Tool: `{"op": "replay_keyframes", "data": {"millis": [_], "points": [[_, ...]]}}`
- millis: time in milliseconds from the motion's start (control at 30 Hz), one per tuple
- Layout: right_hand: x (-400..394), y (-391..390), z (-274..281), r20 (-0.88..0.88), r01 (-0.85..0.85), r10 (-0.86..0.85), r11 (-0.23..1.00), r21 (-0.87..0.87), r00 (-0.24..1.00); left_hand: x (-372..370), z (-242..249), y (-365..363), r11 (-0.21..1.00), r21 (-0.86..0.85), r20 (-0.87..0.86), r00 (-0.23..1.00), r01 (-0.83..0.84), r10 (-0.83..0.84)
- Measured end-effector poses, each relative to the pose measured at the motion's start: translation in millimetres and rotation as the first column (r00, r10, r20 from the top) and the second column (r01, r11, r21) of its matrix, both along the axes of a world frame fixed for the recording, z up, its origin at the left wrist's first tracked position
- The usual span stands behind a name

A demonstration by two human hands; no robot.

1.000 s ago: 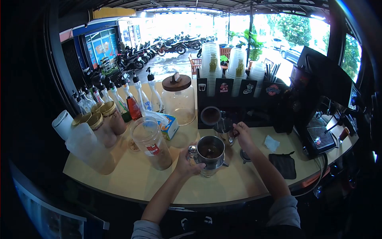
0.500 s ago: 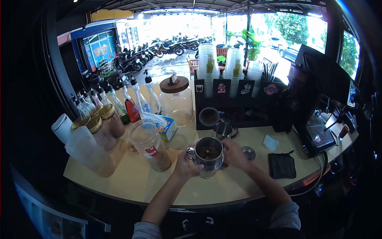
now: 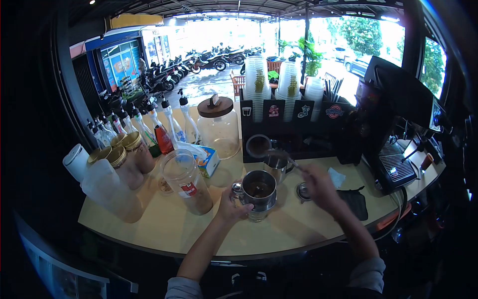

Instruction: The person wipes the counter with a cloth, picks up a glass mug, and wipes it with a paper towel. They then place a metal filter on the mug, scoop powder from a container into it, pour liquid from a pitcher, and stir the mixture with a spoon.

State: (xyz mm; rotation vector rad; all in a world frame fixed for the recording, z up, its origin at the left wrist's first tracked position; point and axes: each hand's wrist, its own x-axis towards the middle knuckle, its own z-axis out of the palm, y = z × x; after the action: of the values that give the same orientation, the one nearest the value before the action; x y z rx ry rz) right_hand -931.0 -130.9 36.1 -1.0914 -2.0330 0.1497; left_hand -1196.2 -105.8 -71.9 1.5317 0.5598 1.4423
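My left hand (image 3: 230, 205) is closed round the side of a metal coffee drip filter (image 3: 259, 192), near its handle. The filter holds dark content and sits on a clear glass (image 3: 258, 214) standing on the counter. Up and to the right, my right hand (image 3: 319, 185) grips a thin spoon (image 3: 295, 163), slightly blurred, pointing left over a metal pitcher (image 3: 275, 167). A small round metal lid (image 3: 302, 192) lies on the counter just left of my right hand. Beside my left hand stands an open clear plastic jar (image 3: 186, 184) with brown powder low inside.
Syrup bottles with pumps (image 3: 162, 134), gold-lidded jars (image 3: 132, 149), a tissue box (image 3: 209, 162) and a wooden-lidded glass jar (image 3: 219, 129) line the left and back. Stacked cups (image 3: 256, 89) stand in a black organizer. A black pouch (image 3: 354, 204) and espresso machine (image 3: 398, 164) are at right.
My right hand has moved from the filter's rim to the right and slightly up, bringing the spoon into view. My left hand stays on the filter.
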Motion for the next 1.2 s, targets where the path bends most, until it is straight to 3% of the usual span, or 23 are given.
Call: {"op": "replay_keyframes", "data": {"millis": [100,167,200,267,400,467,567,667,700,767,1200], "points": [[-4.0,-27.7,61.0,0.021,-0.063,0.064,0.997,-0.044,0.998,-1.3,3.5,0.9,0.999,0.049,-0.027,0.999,0.022,-0.021],[-10.3,-35.3,75.4,0.365,-0.138,0.141,0.990,-0.034,0.920,1.0,5.6,1.1,0.997,0.079,-0.042,0.999,0.007,-0.004],[-17.0,-34.5,74.8,0.364,-0.137,0.140,0.990,-0.033,0.921,1.9,6.7,1.0,0.997,0.080,-0.043,0.999,0.009,-0.006],[-34.4,-31.6,72.7,0.561,-0.102,0.045,0.992,0.070,0.827,3.6,8.5,0.7,0.997,0.058,-0.002,0.999,0.044,-0.044],[-52.9,-25.3,85.2,0.498,-0.090,0.058,0.995,0.041,0.865,4.8,0.9,3.9,0.997,0.026,0.020,0.998,0.067,-0.067],[-55.5,-23.7,93.1,0.228,-0.240,0.238,0.971,-0.017,0.944,5.6,-3.7,6.1,0.989,-0.060,0.060,0.989,0.138,-0.135],[-60.5,-26.5,96.4,0.113,-0.352,0.364,0.929,-0.111,0.925,6.5,-3.5,5.4,0.987,-0.079,0.081,0.988,0.139,-0.133],[-59.6,-30.4,89.6,0.018,-0.375,0.381,0.916,-0.142,0.924,6.9,-1.6,4.2,0.988,-0.079,0.076,0.989,0.135,-0.129],[-56.3,-30.4,84.0,0.017,-0.373,0.379,0.917,-0.142,0.925,7.1,-5.0,6.3,0.987,-0.081,0.075,0.988,0.138,-0.132],[-48.6,-27.4,68.3,0.159,-0.291,0.279,0.955,0.058,0.947,8.0,-11.2,10.5,0.993,-0.033,0.071,0.992,0.110,-0.107],[-47.1,-37.8,46.5,0.267,-0.360,0.294,0.900,0.245,0.918,7.5,-2.0,5.9,0.995,-0.051,0.076,0.994,0.083,-0.079]]}}
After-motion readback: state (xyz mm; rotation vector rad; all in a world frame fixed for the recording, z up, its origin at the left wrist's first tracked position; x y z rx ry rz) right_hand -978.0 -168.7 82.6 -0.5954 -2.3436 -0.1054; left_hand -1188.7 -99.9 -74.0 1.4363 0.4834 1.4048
